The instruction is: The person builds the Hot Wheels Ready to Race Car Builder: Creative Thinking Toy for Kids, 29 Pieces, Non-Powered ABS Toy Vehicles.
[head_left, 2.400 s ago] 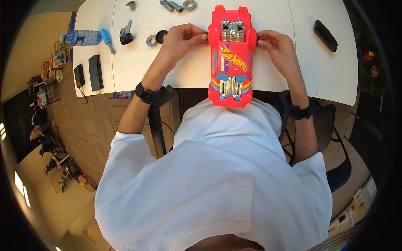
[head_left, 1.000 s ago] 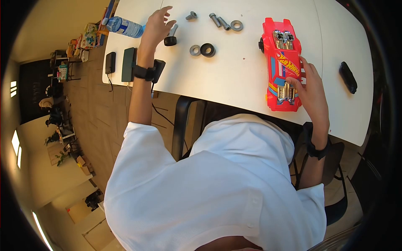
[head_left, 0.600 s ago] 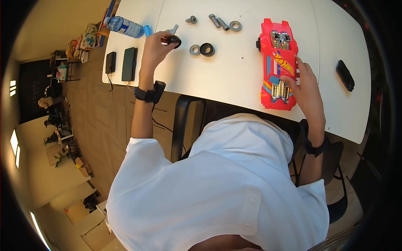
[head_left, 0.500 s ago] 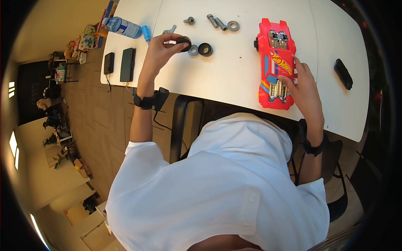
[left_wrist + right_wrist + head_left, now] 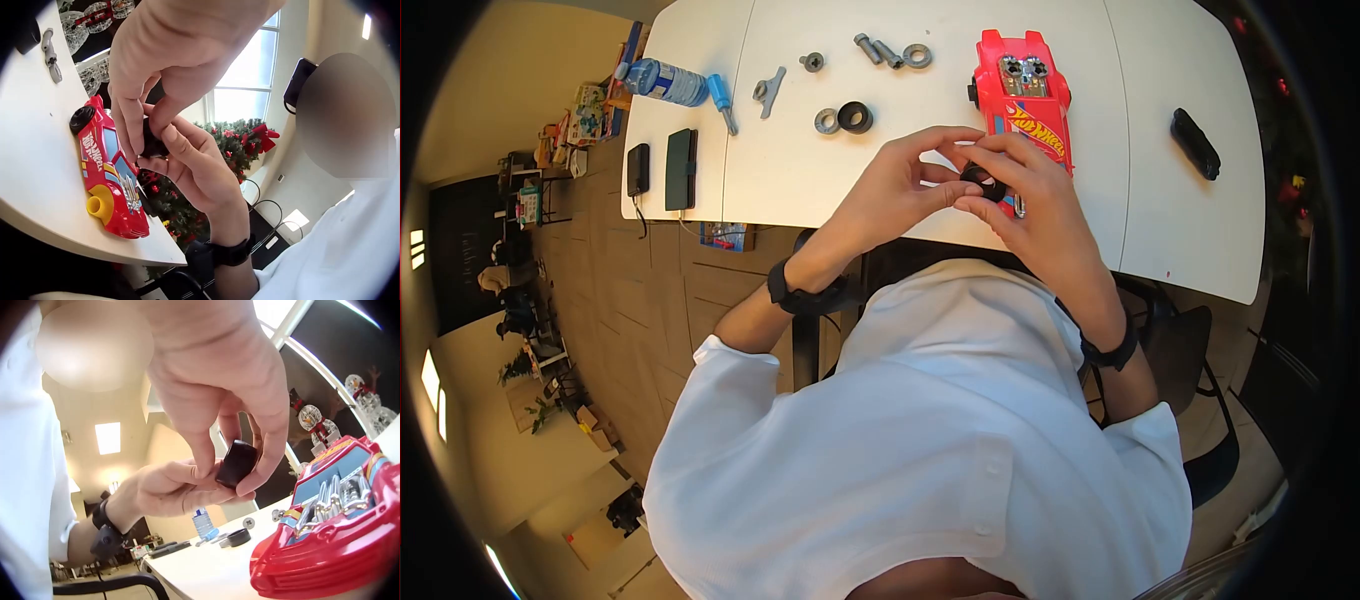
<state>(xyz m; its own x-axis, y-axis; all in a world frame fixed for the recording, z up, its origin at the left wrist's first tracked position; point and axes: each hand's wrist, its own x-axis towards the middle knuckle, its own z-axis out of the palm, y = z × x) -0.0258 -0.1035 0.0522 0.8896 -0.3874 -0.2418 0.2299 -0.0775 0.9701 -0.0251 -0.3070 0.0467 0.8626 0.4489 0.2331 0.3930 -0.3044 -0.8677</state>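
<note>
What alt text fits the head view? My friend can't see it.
A person's left hand and right hand hold a small black ring, partly hiding a red toy car on a white table. Bolts, a blue-handled screwdriver and a water bottle lie to the left.

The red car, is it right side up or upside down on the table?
The red car is right side up: in the head view, its silver engine and yellow lettering face up.
</note>
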